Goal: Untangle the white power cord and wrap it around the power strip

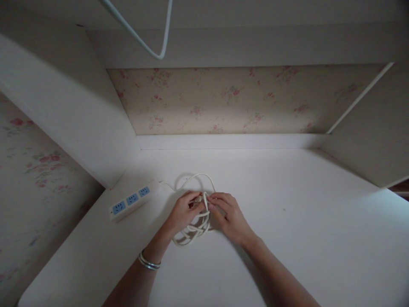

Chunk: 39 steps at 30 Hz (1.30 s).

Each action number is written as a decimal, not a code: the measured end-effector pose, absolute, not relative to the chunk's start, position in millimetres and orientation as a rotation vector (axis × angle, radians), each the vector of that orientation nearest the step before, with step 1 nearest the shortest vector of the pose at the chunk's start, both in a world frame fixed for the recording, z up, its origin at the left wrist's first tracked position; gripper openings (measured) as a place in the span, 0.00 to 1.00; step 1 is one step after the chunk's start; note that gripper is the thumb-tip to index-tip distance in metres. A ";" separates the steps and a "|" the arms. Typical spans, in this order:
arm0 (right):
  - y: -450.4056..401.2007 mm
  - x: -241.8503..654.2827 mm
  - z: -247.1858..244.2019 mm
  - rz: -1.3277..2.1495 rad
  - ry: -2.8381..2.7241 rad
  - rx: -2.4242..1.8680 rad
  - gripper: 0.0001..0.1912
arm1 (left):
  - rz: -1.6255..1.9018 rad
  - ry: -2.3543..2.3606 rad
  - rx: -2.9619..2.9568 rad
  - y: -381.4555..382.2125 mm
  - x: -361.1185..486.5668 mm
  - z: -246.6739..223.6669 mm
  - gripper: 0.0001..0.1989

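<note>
A white power strip (131,202) with three blue socket panels lies on the white desk, left of my hands. Its pale cord (195,232) leaves the strip's right end, arcs over the desk and gathers into a tangled coil between my hands. My left hand (187,212), with silver bangles at the wrist, pinches the cord at the top of the coil. From the right, my right hand (230,216) closes its fingers on the same part of the cord. The two hands' fingertips are almost touching. Fingers partly hide the cord there, and the plug cannot be made out.
The white desk (287,238) has a low ledge (233,141) along its back. White side panels (73,106) rise at left and right, with floral wallpaper (223,100) behind. A pale cable (140,40) hangs in a loop at the top.
</note>
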State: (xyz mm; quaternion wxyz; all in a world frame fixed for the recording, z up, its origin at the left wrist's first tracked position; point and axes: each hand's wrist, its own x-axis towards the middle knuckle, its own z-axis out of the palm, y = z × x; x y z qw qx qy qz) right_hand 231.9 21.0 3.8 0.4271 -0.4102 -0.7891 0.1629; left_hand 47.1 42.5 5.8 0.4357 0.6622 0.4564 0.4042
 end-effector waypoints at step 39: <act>24.1 235.4 0.7 0.049 -1.850 -1.295 0.14 | 1.056 1.496 1.227 36.9 35.7 13.9 0.28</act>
